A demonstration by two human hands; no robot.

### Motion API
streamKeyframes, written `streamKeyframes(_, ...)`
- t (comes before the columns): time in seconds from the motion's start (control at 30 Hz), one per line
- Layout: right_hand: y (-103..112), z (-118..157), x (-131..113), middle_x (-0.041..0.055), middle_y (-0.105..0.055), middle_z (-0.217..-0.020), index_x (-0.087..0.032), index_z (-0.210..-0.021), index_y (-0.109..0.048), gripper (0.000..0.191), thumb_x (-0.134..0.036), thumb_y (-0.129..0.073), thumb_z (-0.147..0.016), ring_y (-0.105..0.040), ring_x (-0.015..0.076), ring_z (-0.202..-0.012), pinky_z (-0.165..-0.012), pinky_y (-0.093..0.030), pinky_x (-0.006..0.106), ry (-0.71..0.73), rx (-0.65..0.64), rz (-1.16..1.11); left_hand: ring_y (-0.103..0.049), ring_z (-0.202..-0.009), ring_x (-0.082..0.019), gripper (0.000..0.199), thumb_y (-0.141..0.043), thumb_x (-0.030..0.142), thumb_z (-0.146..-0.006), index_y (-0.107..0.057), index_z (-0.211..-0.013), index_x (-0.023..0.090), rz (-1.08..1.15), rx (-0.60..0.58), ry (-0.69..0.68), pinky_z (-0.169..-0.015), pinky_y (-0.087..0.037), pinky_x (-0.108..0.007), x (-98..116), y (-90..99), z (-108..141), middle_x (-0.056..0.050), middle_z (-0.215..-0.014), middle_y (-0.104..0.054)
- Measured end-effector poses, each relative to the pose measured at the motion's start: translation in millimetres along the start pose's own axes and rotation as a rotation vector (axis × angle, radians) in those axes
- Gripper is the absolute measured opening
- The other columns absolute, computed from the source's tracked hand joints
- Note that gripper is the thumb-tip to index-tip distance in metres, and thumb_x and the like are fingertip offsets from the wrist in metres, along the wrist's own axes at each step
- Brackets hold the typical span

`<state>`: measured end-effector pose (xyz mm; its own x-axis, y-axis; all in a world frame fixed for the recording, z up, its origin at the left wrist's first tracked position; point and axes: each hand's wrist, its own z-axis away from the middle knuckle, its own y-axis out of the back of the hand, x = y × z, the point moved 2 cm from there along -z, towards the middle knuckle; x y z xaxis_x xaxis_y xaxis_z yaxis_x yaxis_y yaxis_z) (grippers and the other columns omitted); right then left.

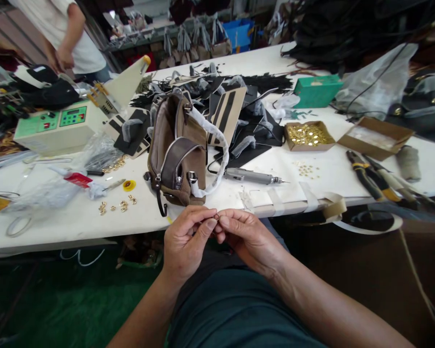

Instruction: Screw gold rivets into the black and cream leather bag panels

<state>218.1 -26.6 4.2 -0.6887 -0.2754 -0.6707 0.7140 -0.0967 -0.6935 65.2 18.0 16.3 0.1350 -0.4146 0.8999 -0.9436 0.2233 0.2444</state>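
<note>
White table (pixel 72 220): front edge runs across the view, just beyond the hands; pale strips (pixel 276 202) lie over it right of centre.
Left hand (pixel 183 241): thumb and index finger closed in a pinch at a small dark piece (pixel 217 217).
Right hand (pixel 248 234): thumb and fingertips pinched on the same piece, meeting the left; the piece is mostly hidden, its shape uncertain.
Small piece, position: between the fingertips, in front of the brown bag (pixel 197 169).
Brown bag: on the table close to the front edge, top open, handle wrapped in white.
Electric driver (pixel 248 176): lying right of the bag, tip pointing right.
Room at left: white surface shows between the front edge and the gold fittings (pixel 123 206).
Room at right: white surface around loose gold bits (pixel 307 170), between the driver and the pliers (pixel 366 176).
Pliers: at the right, handles reaching the front edge.
Cartons: one (pixel 309 147) filled with gold pieces; another (pixel 375 153) beside it; green box (pixel 317 92) behind.
Machine (pixel 54 137): green control panels with display; lettering too small to read.
Red-labelled tube (pixel 79 180): lettering illegible.
Other person (pixel 89 50): white shirt, far left side.
</note>
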Motion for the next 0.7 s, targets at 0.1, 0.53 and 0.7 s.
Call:
streamKeyframes(0.1,0.6,-1.5,0.0,0.0006,-0.067,-0.076,-0.018,-0.081,-0.080,0.024,-0.040,-0.090,-0.077,-0.057,0.0114,-0.069,-0.069,-0.046,0.023,-0.017,0.000,-0.031,-0.073,-0.092,-0.014,0.016,-0.073,0.022,-0.096,-0.080,-0.111,0.024,0.014,-0.008,-0.001,-0.076,-0.063,-0.022,-0.5,-1.3,1.1,-0.004,-0.105,-0.073)
streamKeyframes(0.53,5.6,-1.5,4.6,0.0002,-0.067,-0.075,-0.018,-0.081,-0.079,0.020,-0.036,-0.086,-0.084,-0.057,0.0098,-0.069,-0.069,-0.045,0.022,0.012,-0.007,-0.052,-0.074,-0.091,-0.012,0.020,-0.077,0.018,-0.092,-0.079,-0.111,0.024,0.078,-0.048,0.039,-0.075,-0.063,-0.019,-3.4,-3.0,2.2,-0.003,-0.108,-0.071)
streamKeyframes(0.7,9.1,-1.5,6.5,-0.0007,-0.067,-0.076,-0.018,-0.084,-0.080,0.020,-0.036,-0.088,-0.081,-0.056,0.0087,-0.068,-0.069,-0.045,0.022,0.024,0.000,-0.041,-0.073,-0.089,-0.013,0.020,-0.076,0.021,-0.093,-0.079,-0.113,0.024,-0.006,-0.057,0.035,-0.071,-0.063,-0.021,-3.2,-2.4,3.0,-0.003,-0.111,-0.071)
